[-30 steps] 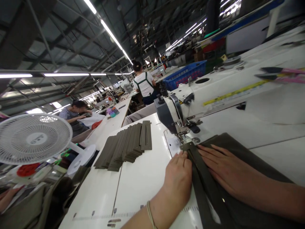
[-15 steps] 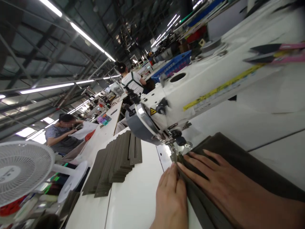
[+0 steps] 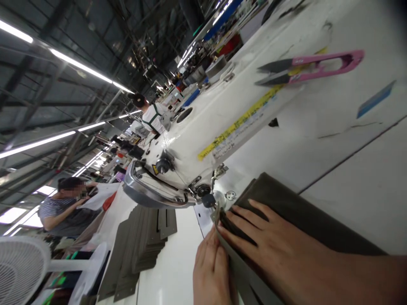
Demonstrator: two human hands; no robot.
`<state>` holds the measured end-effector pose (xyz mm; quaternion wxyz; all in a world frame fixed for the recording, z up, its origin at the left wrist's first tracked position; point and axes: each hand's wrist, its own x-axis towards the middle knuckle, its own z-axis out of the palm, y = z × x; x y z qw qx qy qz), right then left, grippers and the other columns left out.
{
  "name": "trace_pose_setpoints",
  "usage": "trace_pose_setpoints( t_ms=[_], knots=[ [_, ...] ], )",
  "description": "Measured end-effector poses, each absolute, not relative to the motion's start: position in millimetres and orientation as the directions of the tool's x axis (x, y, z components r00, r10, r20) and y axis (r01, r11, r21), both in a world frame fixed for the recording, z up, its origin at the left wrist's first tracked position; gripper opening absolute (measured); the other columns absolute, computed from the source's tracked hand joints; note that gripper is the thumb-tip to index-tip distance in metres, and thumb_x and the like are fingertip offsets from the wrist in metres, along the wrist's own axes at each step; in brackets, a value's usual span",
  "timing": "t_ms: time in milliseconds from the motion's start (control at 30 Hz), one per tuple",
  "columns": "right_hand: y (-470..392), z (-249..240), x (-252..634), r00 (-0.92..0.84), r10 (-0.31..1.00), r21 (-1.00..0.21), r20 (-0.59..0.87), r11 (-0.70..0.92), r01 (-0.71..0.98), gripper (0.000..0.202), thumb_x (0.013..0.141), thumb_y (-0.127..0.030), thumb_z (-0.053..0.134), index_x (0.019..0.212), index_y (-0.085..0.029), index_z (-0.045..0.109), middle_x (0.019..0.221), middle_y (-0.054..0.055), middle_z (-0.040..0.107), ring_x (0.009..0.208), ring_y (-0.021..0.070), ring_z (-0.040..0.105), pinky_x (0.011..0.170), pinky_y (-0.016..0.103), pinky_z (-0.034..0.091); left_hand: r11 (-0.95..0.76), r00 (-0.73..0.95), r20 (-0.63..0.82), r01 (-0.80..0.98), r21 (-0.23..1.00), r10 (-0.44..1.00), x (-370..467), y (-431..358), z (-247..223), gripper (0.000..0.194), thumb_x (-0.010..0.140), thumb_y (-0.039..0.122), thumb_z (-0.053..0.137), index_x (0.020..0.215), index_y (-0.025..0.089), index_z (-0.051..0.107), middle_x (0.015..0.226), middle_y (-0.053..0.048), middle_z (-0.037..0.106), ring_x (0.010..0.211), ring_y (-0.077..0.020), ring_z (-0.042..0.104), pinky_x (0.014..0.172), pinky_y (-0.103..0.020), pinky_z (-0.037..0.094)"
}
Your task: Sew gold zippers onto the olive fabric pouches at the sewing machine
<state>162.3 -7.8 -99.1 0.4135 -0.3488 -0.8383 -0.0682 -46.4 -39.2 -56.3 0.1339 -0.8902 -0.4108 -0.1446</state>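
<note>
A dark olive-brown fabric piece lies folded on the sewing machine bed, its edge running up to the needle area. My left hand has its fingers pressed together along the strip-like edge of this fabric, just in front of the presser foot. Flat on top of the fabric rests my right hand, fingers spread, fingertips close to the needle. The white sewing machine stands over the work, and its head hides part of the needle area.
Left of the machine lies a fanned stack of dark flat pieces. Pink-handled thread snips rest on the machine arm. A white fan stands at lower left. Two co-workers are farther back, one in a striped shirt.
My view has turned to the right, so the machine and stack appear farther left and the snips show whole. Both hands stay by the needle on the fabric.
</note>
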Motion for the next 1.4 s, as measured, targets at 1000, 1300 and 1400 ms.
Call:
trace_pose_setpoints(
  t_ms=[1000,1300,1400],
  knots=[
    [-5,-96,182,-0.633,0.289,0.190,0.718,0.794,0.578,0.061,0.087,-0.011,0.036,0.148,-0.006,0.038,0.130,0.016,0.064,0.119,0.0246,0.061,0.095,0.046,0.049,-0.530,0.442,0.492,0.846,0.048,0.750,-10,-52,-53,0.028,0.093,0.008,0.047,0.115,0.014,0.064,0.120,-0.016,0.067,0.108,-0.0264,0.066,0.088,-0.042,0.061],
    [16,-105,184,-0.681,0.250,0.255,0.688,0.796,0.549,0.066,0.089,-0.010,0.034,0.154,-0.007,0.026,0.130,0.017,0.064,0.116,0.0243,0.063,0.093,0.044,0.053,-0.551,0.478,0.446,0.833,0.042,0.757,-14,-29,-65,0.019,0.090,0.011,0.054,0.105,0.012,0.066,0.111,-0.015,0.069,0.102,-0.0254,0.066,0.098,-0.045,0.055],
    [30,-105,182,-0.696,0.275,0.235,0.664,0.806,0.543,0.070,0.088,-0.010,0.035,0.156,-0.008,0.020,0.132,0.017,0.062,0.118,0.0246,0.062,0.094,0.045,0.053,-0.552,0.482,0.423,0.832,0.055,0.768,-16,-14,-66,0.018,0.086,0.011,0.057,0.102,0.011,0.066,0.108,-0.016,0.069,0.100,-0.0258,0.067,0.099,-0.045,0.053]
  ],
)
